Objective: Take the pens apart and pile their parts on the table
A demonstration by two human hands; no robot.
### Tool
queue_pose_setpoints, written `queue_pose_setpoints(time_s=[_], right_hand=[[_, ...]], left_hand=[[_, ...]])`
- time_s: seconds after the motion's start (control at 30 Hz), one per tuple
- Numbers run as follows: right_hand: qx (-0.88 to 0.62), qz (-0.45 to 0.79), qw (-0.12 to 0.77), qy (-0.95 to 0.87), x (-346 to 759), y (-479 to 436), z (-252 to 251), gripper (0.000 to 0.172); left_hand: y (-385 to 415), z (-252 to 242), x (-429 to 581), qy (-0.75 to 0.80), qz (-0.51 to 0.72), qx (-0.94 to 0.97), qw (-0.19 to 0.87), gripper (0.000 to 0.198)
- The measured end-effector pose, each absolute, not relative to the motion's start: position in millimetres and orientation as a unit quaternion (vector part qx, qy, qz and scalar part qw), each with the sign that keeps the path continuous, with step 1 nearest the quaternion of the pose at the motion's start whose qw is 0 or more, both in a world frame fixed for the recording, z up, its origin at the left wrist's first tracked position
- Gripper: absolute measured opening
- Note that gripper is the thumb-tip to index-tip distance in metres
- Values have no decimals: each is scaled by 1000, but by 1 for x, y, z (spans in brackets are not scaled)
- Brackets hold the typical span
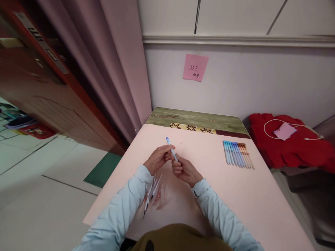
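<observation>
A light-blue pen [172, 150] with a darker blue end is held at a tilt between both hands above the table. My left hand [159, 157] pinches its upper part with thumb and fingers. Lower down, my right hand [187, 170] has its fingers wrapped round the pen's other end. Under my left forearm lies a loose bunch of thin pen refills [154, 188], partly hidden by the sleeve. On the right side of the table, a neat row of pens [237, 154] runs from blue through violet to brown and orange.
A pale pink sheet [217, 195] covers most of the table, with a green patterned strip [193, 116] at the back. Red cloth [272, 153] with a white cable [272, 122] and a pink note [285, 131] sits right. A wooden door [60, 90] and curtain [117, 59] stand left.
</observation>
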State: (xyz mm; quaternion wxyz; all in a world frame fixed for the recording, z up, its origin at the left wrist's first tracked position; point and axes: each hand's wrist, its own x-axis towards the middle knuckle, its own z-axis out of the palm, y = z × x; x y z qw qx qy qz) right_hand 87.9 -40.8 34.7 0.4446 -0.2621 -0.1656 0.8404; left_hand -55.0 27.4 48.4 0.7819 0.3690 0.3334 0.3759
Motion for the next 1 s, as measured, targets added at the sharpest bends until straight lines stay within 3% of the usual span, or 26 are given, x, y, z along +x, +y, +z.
queue_pose_setpoints(time_s=[0.23,0.4,0.57,0.67,0.77,0.9,1.0], right_hand=[[-470,665,499,-296,82,-43,28,48],[-450,745,454,-190,85,-37,27,52],[-467,718,485,-178,82,-29,21,37],[-490,669,526,-188,79,-22,15,38],[-493,698,484,-187,77,-13,11,34],[-508,705,441,-223,73,-3,6,42],[-549,640,463,-275,68,-1,1,30]], left_hand=[[29,40,-57,377,386,389,746,28],[32,41,-57,404,384,400,727,31],[41,40,-56,424,389,385,722,33],[51,34,-56,440,398,378,711,35],[58,27,-56,452,397,384,701,37],[65,19,-59,464,393,395,688,41],[72,16,-65,492,400,404,660,45]])
